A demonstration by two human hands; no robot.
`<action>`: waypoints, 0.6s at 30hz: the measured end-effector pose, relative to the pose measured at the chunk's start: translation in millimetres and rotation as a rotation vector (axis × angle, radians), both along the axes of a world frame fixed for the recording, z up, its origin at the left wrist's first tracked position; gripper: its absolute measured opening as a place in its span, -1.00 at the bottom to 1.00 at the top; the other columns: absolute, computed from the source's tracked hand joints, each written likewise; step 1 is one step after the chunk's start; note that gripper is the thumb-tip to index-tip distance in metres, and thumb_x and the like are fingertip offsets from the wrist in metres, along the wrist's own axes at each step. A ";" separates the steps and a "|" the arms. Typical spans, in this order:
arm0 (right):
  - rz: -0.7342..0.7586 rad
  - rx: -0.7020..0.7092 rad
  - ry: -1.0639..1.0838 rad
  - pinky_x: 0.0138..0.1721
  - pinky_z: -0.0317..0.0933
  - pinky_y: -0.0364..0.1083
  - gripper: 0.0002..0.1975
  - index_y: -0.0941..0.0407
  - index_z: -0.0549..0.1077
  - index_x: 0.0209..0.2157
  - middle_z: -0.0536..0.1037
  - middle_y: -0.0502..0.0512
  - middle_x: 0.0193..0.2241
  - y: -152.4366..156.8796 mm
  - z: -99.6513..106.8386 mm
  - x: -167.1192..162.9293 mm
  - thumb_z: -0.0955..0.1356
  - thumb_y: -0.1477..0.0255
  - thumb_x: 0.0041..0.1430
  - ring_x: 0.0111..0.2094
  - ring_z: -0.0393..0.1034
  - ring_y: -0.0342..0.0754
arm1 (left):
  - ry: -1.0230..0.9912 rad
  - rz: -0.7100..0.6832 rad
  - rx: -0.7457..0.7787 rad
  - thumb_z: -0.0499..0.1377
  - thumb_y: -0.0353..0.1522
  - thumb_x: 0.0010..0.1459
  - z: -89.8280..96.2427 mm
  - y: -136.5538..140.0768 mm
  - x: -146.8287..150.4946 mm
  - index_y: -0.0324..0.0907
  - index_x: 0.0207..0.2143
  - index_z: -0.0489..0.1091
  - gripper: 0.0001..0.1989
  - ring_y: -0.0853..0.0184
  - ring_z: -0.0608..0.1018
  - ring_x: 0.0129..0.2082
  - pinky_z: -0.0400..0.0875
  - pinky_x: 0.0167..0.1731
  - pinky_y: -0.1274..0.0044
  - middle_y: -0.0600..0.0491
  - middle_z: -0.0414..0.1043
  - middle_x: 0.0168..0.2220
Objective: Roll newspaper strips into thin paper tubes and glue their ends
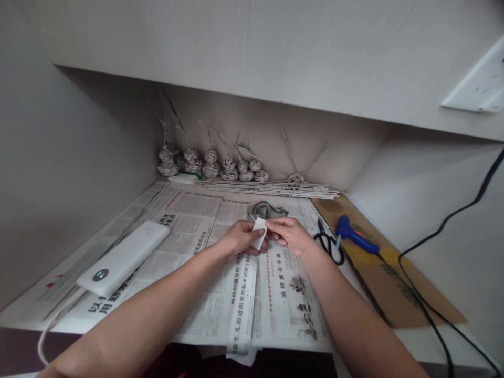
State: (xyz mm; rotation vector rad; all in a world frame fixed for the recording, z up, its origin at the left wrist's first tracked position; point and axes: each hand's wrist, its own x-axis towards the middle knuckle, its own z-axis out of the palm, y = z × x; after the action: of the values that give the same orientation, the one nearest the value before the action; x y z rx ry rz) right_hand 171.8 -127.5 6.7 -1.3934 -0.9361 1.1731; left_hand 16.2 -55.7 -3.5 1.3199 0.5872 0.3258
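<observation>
Over the middle of the newspaper-covered table, my left hand [241, 237] pinches a small white piece of paper [259, 233] between thumb and fingers. My right hand [289, 234] is closed at the paper's right edge, its fingertips on that edge. A printed newspaper strip [241, 320] runs from below my hands down past the table's front edge; whether it joins the white piece I cannot tell. Just behind my hands lies a crumpled grey cloth [268, 210]. Black-handled scissors [329, 245] rest to the right of my right hand.
A blue glue gun [356, 236] lies on a cardboard sheet [409, 294], with black cables at right. A white power bank [124, 257] with a cable is at left. Thin paper sticks [271, 189] and several woven gourd shapes [211, 164] line the back wall.
</observation>
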 end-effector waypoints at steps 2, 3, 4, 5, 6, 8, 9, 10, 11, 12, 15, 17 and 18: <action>-0.002 0.002 -0.006 -0.72 -0.24 -0.23 -0.66 0.22 0.50 -0.46 0.23 -0.11 -0.74 0.3 -0.3 -1.4 0.48 0.22 -0.18 -0.70 -0.01 -0.30 | 0.010 -0.007 0.004 0.24 -0.12 -0.07 1.6 -0.9 0.0 -0.31 -0.27 0.43 -0.56 0.29 0.54 -0.44 0.39 -0.54 0.55 -0.08 0.47 -0.44; 0.000 0.004 -0.003 -0.72 -0.24 -0.23 -0.67 0.22 0.50 -0.47 0.21 -0.12 -0.75 0.5 -0.6 -1.9 0.47 0.22 -0.17 -0.71 -0.02 -0.30 | 0.013 -0.009 0.007 0.23 -0.13 -0.05 2.3 -1.4 0.0 -0.31 -0.27 0.43 -0.57 0.29 0.54 -0.44 0.39 -0.54 0.55 -0.08 0.47 -0.44; 0.004 0.005 0.001 -0.72 -0.25 -0.23 -0.67 0.22 0.49 -0.47 0.21 -0.12 -0.75 0.8 -1.0 -2.2 0.47 0.22 -0.16 -0.71 -0.03 -0.30 | 0.012 -0.011 0.010 0.22 -0.13 -0.04 2.8 -1.8 -0.1 -0.32 -0.27 0.43 -0.58 0.30 0.53 -0.44 0.39 -0.54 0.56 -0.08 0.47 -0.44; 0.006 0.006 0.007 -0.72 -0.25 -0.24 -0.67 0.22 0.49 -0.47 0.21 -0.12 -0.75 1.0 -1.5 -2.2 0.46 0.22 -0.16 -0.71 -0.03 -0.30 | 0.011 -0.014 0.013 0.22 -0.14 -0.03 3.1 -2.2 -0.2 -0.32 -0.27 0.43 -0.59 0.30 0.53 -0.44 0.39 -0.54 0.56 -0.08 0.47 -0.44; 0.009 0.005 0.013 -0.72 -0.25 -0.24 -0.67 0.22 0.49 -0.47 0.21 -0.12 -0.75 1.2 -2.0 -2.0 0.46 0.22 -0.15 -0.71 -0.04 -0.30 | 0.012 -0.013 0.016 0.21 -0.14 -0.02 3.1 -2.4 -0.2 -0.32 -0.26 0.42 -0.59 0.31 0.53 -0.45 0.39 -0.53 0.56 -0.08 0.47 -0.45; 0.010 0.002 0.020 -0.72 -0.25 -0.24 -0.67 0.22 0.49 -0.45 0.21 -0.12 -0.74 1.7 -3.3 -1.6 0.45 0.21 -0.14 -0.70 -0.03 -0.30 | 0.014 -0.010 0.020 0.21 -0.15 -0.02 2.2 -2.4 -0.2 -0.31 -0.26 0.42 -0.59 0.31 0.53 -0.46 0.40 -0.53 0.55 -0.07 0.47 -0.45; 0.006 0.003 0.022 -0.72 -0.24 -0.24 -0.67 0.21 0.49 -0.44 0.22 -0.12 -0.73 2.1 -4.1 -1.5 0.45 0.22 -0.14 -0.70 -0.03 -0.30 | 0.016 -0.010 0.022 0.21 -0.15 -0.02 1.4 -2.3 -0.1 -0.31 -0.25 0.42 -0.59 0.31 0.53 -0.46 0.40 -0.53 0.55 -0.07 0.47 -0.46; -0.001 0.005 0.021 -0.72 -0.24 -0.24 -0.67 0.21 0.49 -0.44 0.22 -0.12 -0.73 2.5 -5.0 -1.6 0.46 0.22 -0.15 -0.70 -0.03 -0.30 | 0.016 -0.008 0.025 0.21 -0.15 -0.02 0.4 -2.0 0.1 -0.31 -0.25 0.41 -0.60 0.30 0.53 -0.45 0.40 -0.53 0.54 -0.06 0.47 -0.46; -0.017 0.008 0.020 -0.72 -0.25 -0.24 -0.67 0.21 0.48 -0.45 0.22 -0.12 -0.74 3.1 -6.0 -2.0 0.46 0.22 -0.15 -0.70 -0.04 -0.30 | 0.014 -0.005 0.029 0.21 -0.16 -0.02 -0.7 -1.7 0.4 -0.31 -0.24 0.41 -0.60 0.30 0.54 -0.45 0.41 -0.53 0.54 -0.06 0.47 -0.46; -0.040 0.011 0.017 -0.72 -0.26 -0.24 -0.67 0.21 0.48 -0.47 0.21 -0.12 -0.75 3.7 -7.0 -2.7 0.46 0.22 -0.16 -0.71 -0.05 -0.30 | 0.009 -0.002 0.033 0.21 -0.16 -0.01 -1.9 -1.3 0.7 -0.30 -0.24 0.41 -0.60 0.30 0.54 -0.44 0.41 -0.53 0.54 -0.06 0.47 -0.45; -0.122 0.011 0.010 -0.73 -0.29 -0.22 -0.66 0.21 0.47 -0.50 0.18 -0.14 -0.77 5.8 -10.5 -6.2 0.47 0.21 -0.21 -0.73 -0.08 -0.30 | 0.003 0.010 0.044 0.20 -0.18 0.00 -4.8 -0.4 2.0 -0.30 -0.23 0.40 -0.62 0.29 0.54 -0.44 0.42 -0.53 0.54 -0.07 0.48 -0.43; -0.172 0.012 0.004 -0.73 -0.29 -0.22 -0.64 0.21 0.47 -0.50 0.18 -0.15 -0.78 7.1 -13.1 -9.1 0.48 0.20 -0.23 -0.74 -0.08 -0.30 | 0.009 0.013 0.055 0.19 -0.19 0.01 -5.7 -0.3 2.6 -0.30 -0.24 0.40 -0.64 0.29 0.54 -0.43 0.42 -0.53 0.54 -0.07 0.48 -0.43; -0.195 0.015 0.000 -0.74 -0.29 -0.22 -0.64 0.21 0.47 -0.50 0.18 -0.15 -0.78 7.7 -14.3 -10.5 0.48 0.19 -0.24 -0.74 -0.09 -0.30 | 0.013 0.014 0.061 0.19 -0.20 0.01 -5.9 -0.4 2.8 -0.30 -0.25 0.40 -0.65 0.29 0.54 -0.43 0.42 -0.52 0.54 -0.07 0.48 -0.43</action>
State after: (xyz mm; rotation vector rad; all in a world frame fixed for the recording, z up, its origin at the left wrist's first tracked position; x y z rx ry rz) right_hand 161.3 -119.8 -7.6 -1.4381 -0.7885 1.0175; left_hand 19.0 -56.1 -9.4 1.3783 0.6014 0.3492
